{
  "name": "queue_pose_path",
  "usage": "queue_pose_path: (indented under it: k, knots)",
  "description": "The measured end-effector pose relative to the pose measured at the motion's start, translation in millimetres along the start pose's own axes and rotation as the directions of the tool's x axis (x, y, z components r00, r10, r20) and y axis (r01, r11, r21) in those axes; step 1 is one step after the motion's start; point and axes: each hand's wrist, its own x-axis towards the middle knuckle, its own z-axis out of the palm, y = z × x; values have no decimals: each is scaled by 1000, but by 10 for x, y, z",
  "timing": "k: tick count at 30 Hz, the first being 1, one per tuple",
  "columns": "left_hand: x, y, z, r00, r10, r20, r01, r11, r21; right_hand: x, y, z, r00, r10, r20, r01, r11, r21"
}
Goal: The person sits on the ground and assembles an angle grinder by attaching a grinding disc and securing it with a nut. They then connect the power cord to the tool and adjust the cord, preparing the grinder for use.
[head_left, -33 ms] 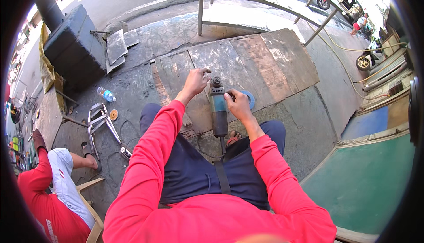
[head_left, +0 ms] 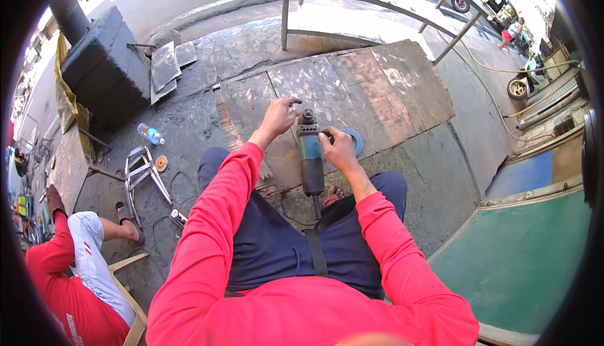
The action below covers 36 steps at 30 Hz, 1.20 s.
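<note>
A teal angle grinder (head_left: 311, 157) with a black rear handle lies lengthwise on worn flat boards (head_left: 377, 88) on the ground, between my knees. My right hand (head_left: 338, 148) grips the grinder's head from the right, beside a blue disc (head_left: 356, 139) at its front. My left hand (head_left: 277, 117) hovers just left of the head, fingers loosely spread and pointing toward the black spindle top (head_left: 307, 116), with nothing seen in it. The grinder's cord runs back toward my lap.
Another person in a red shirt and white shorts (head_left: 75, 277) sits at lower left. A plastic bottle (head_left: 151, 134), a bent metal frame (head_left: 146, 171) and a black box (head_left: 100, 63) lie to the left. A metal rail frame (head_left: 377, 3) stands behind the boards; a green panel (head_left: 522, 258) is at right.
</note>
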Motion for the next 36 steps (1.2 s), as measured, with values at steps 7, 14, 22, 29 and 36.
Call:
queue_pose_path:
  k: [7, 14, 22, 29, 36]
  knots:
    - [56, 52, 119, 982, 113, 150, -128, 987, 94, 63, -47, 127, 998, -54, -32, 50, 992, -118]
    - [100, 106, 140, 983, 105, 148, -121, 988, 100, 173, -22, 163, 998, 12, -57, -21, 986, -163]
    - [54, 109, 178, 996, -23, 88, 21, 1000, 24, 483, -57, 294, 989, 76, -123, -111, 944, -312]
    - [-34, -16, 332, 969, -244, 44, 246, 928, -281, 678, -111, 288, 993, 118, 9, -102, 897, -431]
    - [-66, -43, 562, 977, -128, -172, 78, 959, -271, 696, -113, 250, 997, 72, 28, -48, 867, -495]
